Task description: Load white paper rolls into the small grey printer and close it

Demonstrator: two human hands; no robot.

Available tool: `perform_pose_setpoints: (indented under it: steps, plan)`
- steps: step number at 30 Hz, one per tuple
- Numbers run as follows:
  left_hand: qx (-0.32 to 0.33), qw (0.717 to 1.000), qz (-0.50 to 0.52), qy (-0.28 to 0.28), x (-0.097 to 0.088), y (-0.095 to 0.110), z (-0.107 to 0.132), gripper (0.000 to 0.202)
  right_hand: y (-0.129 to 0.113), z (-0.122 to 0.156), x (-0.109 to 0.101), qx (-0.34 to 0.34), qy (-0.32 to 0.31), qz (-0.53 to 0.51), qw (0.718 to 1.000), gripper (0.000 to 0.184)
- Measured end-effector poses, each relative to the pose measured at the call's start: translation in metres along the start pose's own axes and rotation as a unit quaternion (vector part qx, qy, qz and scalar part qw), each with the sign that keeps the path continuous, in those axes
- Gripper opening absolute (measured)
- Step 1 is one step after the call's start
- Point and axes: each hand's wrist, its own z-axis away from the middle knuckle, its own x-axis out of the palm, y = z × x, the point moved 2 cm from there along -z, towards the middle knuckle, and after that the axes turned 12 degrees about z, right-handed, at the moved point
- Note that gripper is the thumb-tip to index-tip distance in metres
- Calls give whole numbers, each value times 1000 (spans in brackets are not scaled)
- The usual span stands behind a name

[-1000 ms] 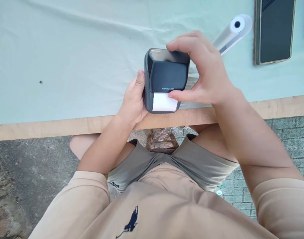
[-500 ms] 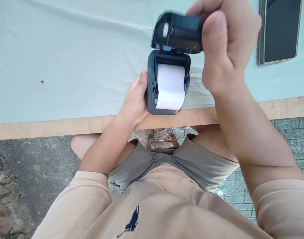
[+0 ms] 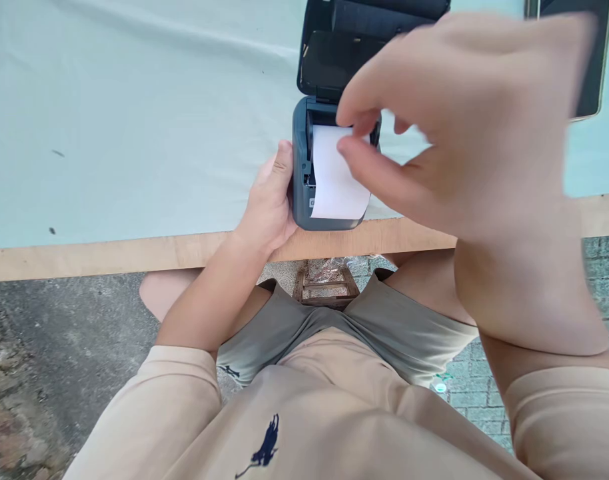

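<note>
A small dark grey label printer (image 3: 301, 175) stands near the table's front edge with its lid (image 3: 334, 57) swung fully open and tipped back. A white paper roll (image 3: 334, 177) fills its compartment. My left hand (image 3: 268, 203) is wrapped round the printer's left side, thumb up against the casing. My right hand (image 3: 454, 127) hovers above the open compartment, blurred, with thumb and forefinger apart just over the top of the paper roll. Nothing shows between those fingers.
A pale green cloth (image 3: 134, 113) covers the table, whose bare wooden front edge (image 3: 109, 257) runs across the view. A dark phone (image 3: 592, 67) lies at the far right, partly behind my right hand. My lap and paved ground are below.
My right hand lifted the printer's lid from shut to fully open, let it go, and came down over the exposed paper roll. My left hand stayed on the printer.
</note>
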Motion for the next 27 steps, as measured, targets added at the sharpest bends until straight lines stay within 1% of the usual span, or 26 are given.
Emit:
perform_pose_setpoints:
  steps: [2,4,6,10,12,14,17,19,24,26,27]
  plan:
    - [1,1000,7,-10,0,0,1,38,-3,1,0,-14,13,66,998,25]
    - [10,1000,7,-11,1,0,2,37,-5,1,5,-2,2,111,994,26]
    - [12,1000,2,-6,2,0,3,37,-6,1,11,17,-20,119,993,25]
    - [3,1000,-21,17,4,1,4,39,-10,0,15,8,-32,119,992,19]
    - [-2,1000,-22,15,4,2,3,40,-11,-2,16,7,-37,122,992,16]
    - [-1,1000,-16,-2,2,2,3,40,-12,-5,17,11,-39,118,992,14]
    - [2,1000,-14,-19,-1,1,2,38,-12,-8,19,14,-18,109,994,12]
    - [4,1000,-27,-7,-2,1,1,37,-13,-9,20,13,-5,106,994,14]
    - [0,999,-31,11,-1,1,2,37,-11,-6,15,23,-12,94,995,23]
    - [0,1000,-24,17,0,1,2,38,-7,-2,10,11,19,52,998,26]
    - [2,1000,-22,21,0,0,1,39,-4,0,8,-3,47,13,999,27]
